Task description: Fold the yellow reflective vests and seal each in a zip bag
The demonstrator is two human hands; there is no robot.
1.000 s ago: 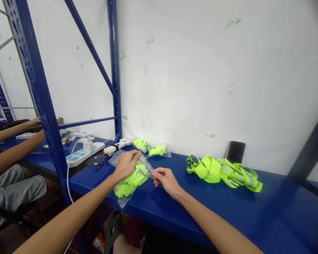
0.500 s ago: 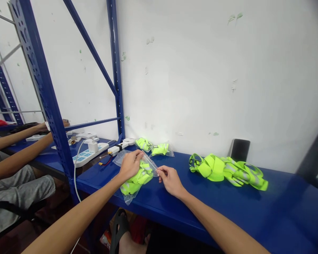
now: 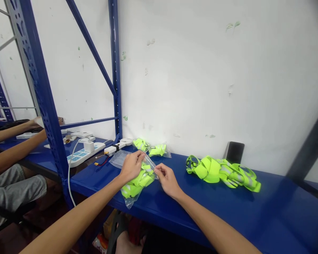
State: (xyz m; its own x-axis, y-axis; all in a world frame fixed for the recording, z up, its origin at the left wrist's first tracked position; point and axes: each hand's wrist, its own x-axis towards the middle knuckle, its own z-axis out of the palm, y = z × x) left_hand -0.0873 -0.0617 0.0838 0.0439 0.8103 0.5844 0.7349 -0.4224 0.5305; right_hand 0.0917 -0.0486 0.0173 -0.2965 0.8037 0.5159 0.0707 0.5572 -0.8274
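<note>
Currently: 1 clear bag point(image 3: 132, 201) of neon-yellow strapping point(image 3: 139, 181), just below the grip, mouth edge pinched by left hand point(image 3: 131, 165) (fingertips partly hidden) and right hand point(image 3: 167, 178). Beyond the grip, 2 bagged bundles point(image 3: 158, 150); rightward, loose straps point(image 3: 219, 171) partly covering a dark slab point(image 3: 235, 151); leftward, power strip point(image 3: 82, 155), any lettering too small to read.

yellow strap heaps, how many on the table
4: one heap in a bag held by left hand and right hand, a second by the wall, a third to its right, a fourth, loose, near the phone. Others may be hidden.
</note>
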